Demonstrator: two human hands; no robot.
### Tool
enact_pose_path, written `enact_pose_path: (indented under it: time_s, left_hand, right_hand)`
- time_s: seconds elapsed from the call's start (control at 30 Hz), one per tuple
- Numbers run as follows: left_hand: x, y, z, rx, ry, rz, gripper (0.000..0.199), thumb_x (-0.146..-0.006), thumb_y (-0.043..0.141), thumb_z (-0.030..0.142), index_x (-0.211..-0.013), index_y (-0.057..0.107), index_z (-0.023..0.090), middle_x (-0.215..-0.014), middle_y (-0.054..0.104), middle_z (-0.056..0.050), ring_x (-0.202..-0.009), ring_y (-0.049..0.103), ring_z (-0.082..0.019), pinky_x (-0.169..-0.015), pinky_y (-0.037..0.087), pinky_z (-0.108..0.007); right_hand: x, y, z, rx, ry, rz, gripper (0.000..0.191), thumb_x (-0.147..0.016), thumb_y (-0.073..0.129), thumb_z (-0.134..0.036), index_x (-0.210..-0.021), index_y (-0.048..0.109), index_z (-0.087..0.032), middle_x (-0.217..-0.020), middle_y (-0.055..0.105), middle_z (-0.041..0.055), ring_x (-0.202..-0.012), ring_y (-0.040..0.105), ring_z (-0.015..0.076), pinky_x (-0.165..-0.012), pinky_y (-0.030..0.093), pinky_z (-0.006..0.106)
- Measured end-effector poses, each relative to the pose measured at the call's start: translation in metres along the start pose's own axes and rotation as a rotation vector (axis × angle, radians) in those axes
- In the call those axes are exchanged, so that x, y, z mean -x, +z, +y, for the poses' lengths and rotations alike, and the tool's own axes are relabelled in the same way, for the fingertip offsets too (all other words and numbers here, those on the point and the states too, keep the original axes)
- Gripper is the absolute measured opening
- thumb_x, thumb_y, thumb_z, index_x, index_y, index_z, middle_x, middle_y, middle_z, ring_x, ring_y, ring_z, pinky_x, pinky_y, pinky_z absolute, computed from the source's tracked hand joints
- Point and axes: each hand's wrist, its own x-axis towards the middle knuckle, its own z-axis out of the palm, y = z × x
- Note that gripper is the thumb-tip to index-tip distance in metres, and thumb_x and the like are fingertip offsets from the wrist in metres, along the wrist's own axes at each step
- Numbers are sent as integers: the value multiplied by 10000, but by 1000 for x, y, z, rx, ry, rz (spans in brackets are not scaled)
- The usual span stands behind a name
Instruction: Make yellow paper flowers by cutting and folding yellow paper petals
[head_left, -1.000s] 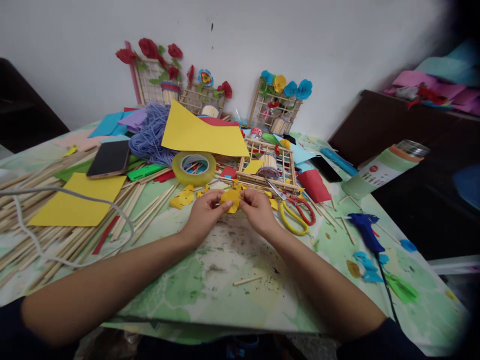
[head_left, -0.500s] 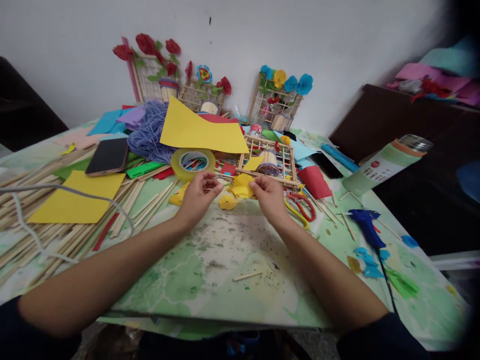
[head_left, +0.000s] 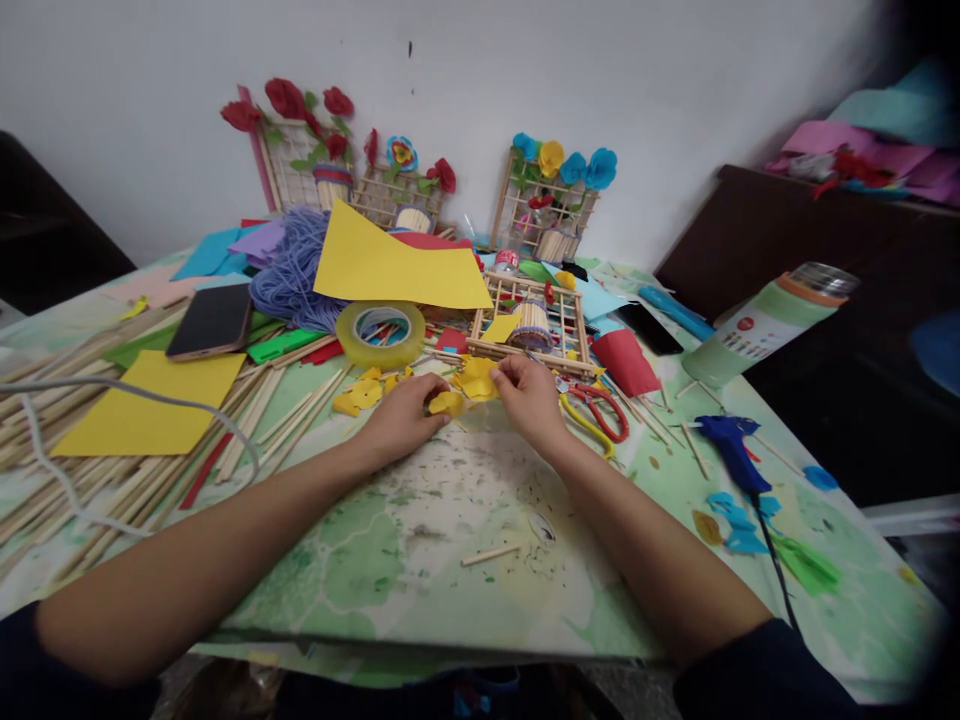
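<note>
My left hand [head_left: 409, 415] pinches a small round yellow paper piece [head_left: 448, 403] between thumb and fingers. Close beside it, my right hand [head_left: 529, 392] has its fingertips closed on the edge of a yellow paper flower piece [head_left: 477, 379]. More yellow paper pieces [head_left: 361, 392] lie to the left, behind my left wrist. Behind my hands are a roll of clear yellowish tape [head_left: 381, 336] and a wooden stick lattice [head_left: 574, 325] with a small stick pot [head_left: 532, 324] on it.
Scissors [head_left: 606, 415] lie right of my right hand. Farther right are a blue glue gun [head_left: 731, 450] and a green bottle [head_left: 769, 325]. Wooden sticks [head_left: 127, 500], a phone [head_left: 211, 320] and purple yarn [head_left: 296, 270] cover the left. Flower lattices [head_left: 546, 200] lean on the wall.
My left hand has moved slightly right and down and has taken hold of the small round yellow piece. My right hand still holds the flower piece. The view has shifted slightly.
</note>
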Motion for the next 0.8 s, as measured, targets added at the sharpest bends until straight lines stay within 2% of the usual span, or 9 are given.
enact_pose_path:
  time_s: [0.13, 0.3, 0.4, 0.57, 0.67, 0.8]
  left_hand:
    - [3, -2, 9, 142, -26, 53, 168, -699, 554, 207, -865, 540, 187, -846, 619, -10, -782, 570, -187, -699, 443, -304]
    - [7, -6, 15, 167, 13, 301, 225, -725, 570, 184, -946, 527, 189, -867, 615, -10, -814, 576, -167, -773, 450, -304]
    - [10, -9, 16, 77, 112, 402, 105, -769, 533, 163, -866, 564, 189, -837, 618, -21, -826, 569, -171, -793, 445, -314]
    - [12, -10, 14, 28, 340, 390, 203, -797, 486, 109, -833, 667, 194, -909, 631, -57, -910, 560, -188, -832, 436, -343]
    - [11, -9, 12, 23, 364, 351, 252, -806, 480, 114, -883, 699, 211, -935, 623, -65, -910, 556, -191, -815, 440, -349]
    - [10, -9, 13, 30, 363, 317, 265, -815, 480, 125, -893, 713, 223, -968, 606, -69, -912, 549, -189, -815, 439, -353]
  right_hand:
    - [-2, 2, 5, 10, 26, -15, 154, -771, 509, -260, -675, 587, -167, -594, 565, -11, -538, 462, 116, -515, 272, 229]
    - [-1, 7, 5, -10, 60, -130, 145, -746, 502, -234, -653, 589, -166, -601, 574, -4, -555, 476, 121, -518, 292, 227]
    - [2, 12, 1, -83, 95, -207, 125, -711, 524, -228, -612, 571, -168, -574, 553, -14, -544, 470, 115, -514, 313, 221]
    - [8, 19, -7, -385, 241, -328, 92, -673, 509, -220, -604, 546, -172, -533, 533, -26, -467, 457, 99, -467, 348, 213]
    - [11, 20, -10, -504, 275, -331, 82, -649, 494, -195, -576, 524, -173, -512, 519, -31, -441, 447, 91, -453, 364, 212]
    - [10, 18, -11, -581, 296, -265, 76, -647, 514, -220, -589, 522, -171, -526, 506, -36, -456, 452, 87, -456, 382, 210]
